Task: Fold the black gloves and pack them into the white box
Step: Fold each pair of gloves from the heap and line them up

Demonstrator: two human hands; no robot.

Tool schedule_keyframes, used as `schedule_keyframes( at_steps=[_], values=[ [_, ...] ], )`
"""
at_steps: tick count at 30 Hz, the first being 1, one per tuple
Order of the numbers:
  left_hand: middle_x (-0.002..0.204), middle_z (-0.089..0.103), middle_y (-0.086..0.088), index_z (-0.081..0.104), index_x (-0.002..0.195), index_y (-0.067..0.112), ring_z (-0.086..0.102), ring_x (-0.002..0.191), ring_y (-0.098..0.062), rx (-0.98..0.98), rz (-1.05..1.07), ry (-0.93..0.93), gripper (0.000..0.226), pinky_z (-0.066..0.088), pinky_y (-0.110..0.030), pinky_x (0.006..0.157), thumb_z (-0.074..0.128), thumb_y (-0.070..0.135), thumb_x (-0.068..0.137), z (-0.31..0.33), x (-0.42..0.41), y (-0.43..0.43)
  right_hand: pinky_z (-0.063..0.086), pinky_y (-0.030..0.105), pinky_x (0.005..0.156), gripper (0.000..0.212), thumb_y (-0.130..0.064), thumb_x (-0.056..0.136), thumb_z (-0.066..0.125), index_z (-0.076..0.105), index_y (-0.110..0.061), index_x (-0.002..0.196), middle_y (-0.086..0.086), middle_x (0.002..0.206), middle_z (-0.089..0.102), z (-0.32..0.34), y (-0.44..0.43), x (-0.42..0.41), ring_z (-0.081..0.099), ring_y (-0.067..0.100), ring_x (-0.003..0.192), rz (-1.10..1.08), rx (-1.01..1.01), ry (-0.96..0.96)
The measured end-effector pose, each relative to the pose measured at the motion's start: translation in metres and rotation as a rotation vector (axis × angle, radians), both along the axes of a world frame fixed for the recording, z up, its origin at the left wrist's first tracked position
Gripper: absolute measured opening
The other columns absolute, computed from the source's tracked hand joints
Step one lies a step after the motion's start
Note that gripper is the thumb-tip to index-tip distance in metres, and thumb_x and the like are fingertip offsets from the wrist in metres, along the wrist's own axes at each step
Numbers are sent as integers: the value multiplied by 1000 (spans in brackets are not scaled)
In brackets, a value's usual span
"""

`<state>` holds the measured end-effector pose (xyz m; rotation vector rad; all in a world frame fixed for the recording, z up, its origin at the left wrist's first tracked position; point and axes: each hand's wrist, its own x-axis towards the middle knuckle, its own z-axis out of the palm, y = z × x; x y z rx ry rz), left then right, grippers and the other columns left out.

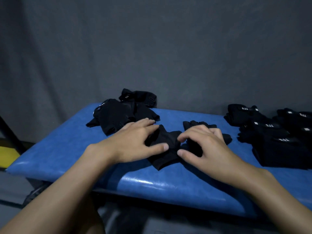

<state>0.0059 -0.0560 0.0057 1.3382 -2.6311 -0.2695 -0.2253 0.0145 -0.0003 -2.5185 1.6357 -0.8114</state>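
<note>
Writing: white "5.11" marks are legible on several gloves in the folded stack (270, 137) at the right. A small white mark shows on the loose heap (118, 114) at the rear left, too small to read with confidence.

Materials: all gloves are black fabric with short, open finger ends. The bench (67, 141) is padded, covered in glossy blue vinyl with rounded edges. A grey cloth backdrop (152, 48) hangs behind it.

Task item: one glove (163, 144) lies crumpled at the middle of the bench, near the front edge. A second glove (199, 124) touches it on the right, finger ends pointing away from the person.

Grip: the left hand (135, 141) lies released, fingers straight, palm and thumb pressing on the glove's left part. The right hand (206, 146) rests on the second glove with fingers arched and tips set into the fabric. Whether it actually pinches the cloth cannot be told from this angle.

Both hands are nearly touching at the thumbs.
</note>
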Motion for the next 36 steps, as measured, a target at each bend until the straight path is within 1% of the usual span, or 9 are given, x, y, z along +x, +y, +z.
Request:
schedule_keyframes(
  at_steps=[4,8,10,12,14,17,26,32,36],
  values=[
    [136,45,11,40,146,29,40,126,-13,-186,107,-52,95,33,-34,106,16,83,72,-5,9,15,23,21,105,36,-37,86,69,57,-40,120,-31,114,56,16,-24,9,39,-20,111,55,67,-30],
    [145,42,10,33,150,29,35,135,-13,-175,120,-113,99,29,-34,111,17,86,71,-16,9,25,9,21,110,68,-54,81,69,40,-44,142,-19,148,38,24,-37,12,18,-11,135,90,279,175],
    [148,40,10,33,149,28,33,139,-12,-175,110,-107,100,25,-32,113,19,86,69,-16,7,26,2,22,108,76,-58,80,67,31,-47,146,-14,157,26,24,-39,8,2,-21,123,83,377,242],
    [151,38,9,32,150,26,30,141,-11,-154,112,-105,104,23,-31,115,19,86,66,-14,7,24,-2,28,113,79,-62,80,65,26,-48,148,-16,159,19,20,-43,6,-3,-17,131,86,440,273],
    [155,34,9,29,151,25,27,143,-10,-125,105,-111,106,20,-30,116,19,86,65,-12,8,22,-6,36,118,79,-63,81,63,26,-44,149,-25,157,19,17,-46,5,0,-8,142,102,471,298],
    [161,23,10,22,155,26,17,147,-7,-64,78,-119,108,13,-30,120,21,86,64,-11,10,20,-6,39,119,76,-66,80,62,31,-43,146,-32,148,24,16,-48,4,9,-7,139,109,483,313],
    [165,11,13,14,157,31,5,150,-1,-5,15,-127,107,7,-35,122,28,87,68,-16,12,8,-5,44,120,82,-72,76,60,29,-44,146,-26,144,25,20,-47,5,10,0,140,58,489,404],
    [151,36,20,40,147,35,26,139,2,-93,-18,49,88,21,-31,115,33,81,72,-12,15,9,1,42,120,86,-72,73,63,29,-44,146,-27,136,32,25,-50,8,14,-2,135,66,473,400],
    [130,51,21,56,132,37,39,127,-6,-201,85,179,64,31,-32,103,36,70,81,-6,22,1,18,36,116,78,-79,65,62,38,-53,135,-29,123,42,37,-60,17,26,1,129,96,478,334]
  ],
)
